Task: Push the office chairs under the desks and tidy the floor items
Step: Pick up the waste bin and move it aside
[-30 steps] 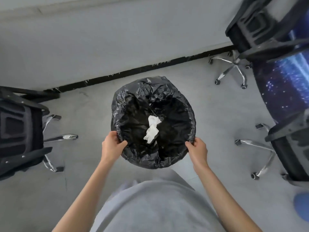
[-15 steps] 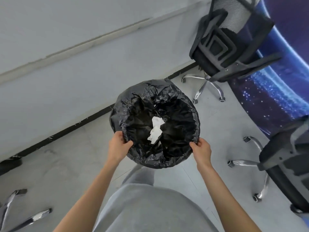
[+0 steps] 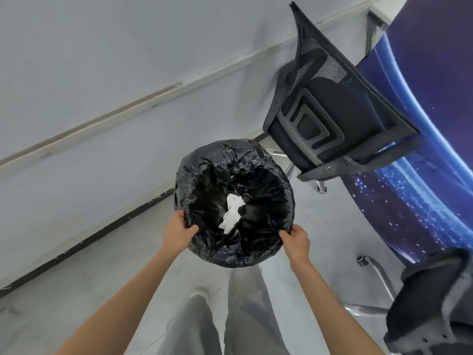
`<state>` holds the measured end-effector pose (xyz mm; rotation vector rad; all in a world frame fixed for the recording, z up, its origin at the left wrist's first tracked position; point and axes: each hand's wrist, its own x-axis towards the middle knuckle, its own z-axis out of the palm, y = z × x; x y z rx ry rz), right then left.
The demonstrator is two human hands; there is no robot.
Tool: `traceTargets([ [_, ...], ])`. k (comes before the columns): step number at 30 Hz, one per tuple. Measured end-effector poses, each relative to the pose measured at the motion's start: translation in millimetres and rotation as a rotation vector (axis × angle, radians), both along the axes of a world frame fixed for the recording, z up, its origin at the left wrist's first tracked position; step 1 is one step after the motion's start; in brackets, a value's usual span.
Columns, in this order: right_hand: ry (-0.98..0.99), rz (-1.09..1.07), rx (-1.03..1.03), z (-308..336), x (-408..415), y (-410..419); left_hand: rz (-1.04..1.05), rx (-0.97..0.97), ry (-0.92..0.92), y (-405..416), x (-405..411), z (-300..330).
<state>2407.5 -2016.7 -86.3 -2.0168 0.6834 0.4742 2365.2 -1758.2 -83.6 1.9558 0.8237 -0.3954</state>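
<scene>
Nearest the camera, grey trouser legs (image 3: 245, 311) and one pale shoe toe (image 3: 201, 293) over grey floor (image 3: 107, 283). Two bare forearms reach forward from the bottom edge. Left hand (image 3: 179, 233) closed on the near-left rim of the waste bin (image 3: 234, 203), thumb hooked over the edge, fingers underneath and hidden. Right hand (image 3: 295, 242) closed on the near-right rim, pinching the liner, fingertips partly hidden by plastic. Bin held up off the floor between both hands, above the legs, mouth facing the camera. Black bin liner (image 3: 194, 172) wrinkled, folded over the rim all round. Crumpled white tissue (image 3: 231, 211) lying inside near the middle of the bin.

Lower right: blurred black office chair (image 3: 430, 303), only partly in frame, chrome base leg and caster (image 3: 368, 267) showing to its left on the floor. Well apart from the bin.

Beyond the bin, upper right: second black office chair (image 3: 330, 103) with mesh back, seen from behind, armrest sticking out toward the right. Bit of its chrome base (image 3: 321, 187) visible below the seat, just past the bin's far-right edge. Cannot tell if bin and chair touch.

Right side: curved blue-purple space-print panel (image 3: 422, 188) behind both chairs. Far left and top: pale grey wall (image 3: 102, 73) with a black skirting strip (image 3: 89, 239) where it meets the floor.
</scene>
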Motion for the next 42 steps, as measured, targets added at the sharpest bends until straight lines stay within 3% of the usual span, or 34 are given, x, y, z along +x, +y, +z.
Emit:
traceTargets([
  [10, 0.128, 0.112, -0.164, -172, 176, -8, 0.074, -0.062, 0.148, -10, 167, -171],
  [15, 0.187, -0.036, -0.140, -281, 223, -6, 0.088, -0.143, 0.167, -2, 221, -290],
  [25, 0.139, 0.125, -0.216, -429, 290, 0, 0.080, -0.143, 0.147, 9, 277, -448],
  [31, 0.197, 0.224, -0.227, -452, 294, 5, -0.222, 0.181, 0.175, 5, 287, -463],
  [33, 0.219, 0.258, -0.209, -448, 294, 7, -0.299, 0.229, 0.260, 4, 284, -462],
  [37, 0.225, 0.281, -0.216, -421, 291, 11, -0.147, 0.298, 0.524, 0, 278, -437],
  [39, 0.171, 0.304, -0.212, -398, 285, 11, -0.133, 0.296, 0.494, -2, 273, -411],
  [42, 0.077, 0.378, -0.171, -350, 276, 14, -0.191, 0.269, 0.310, -10, 270, -352],
])
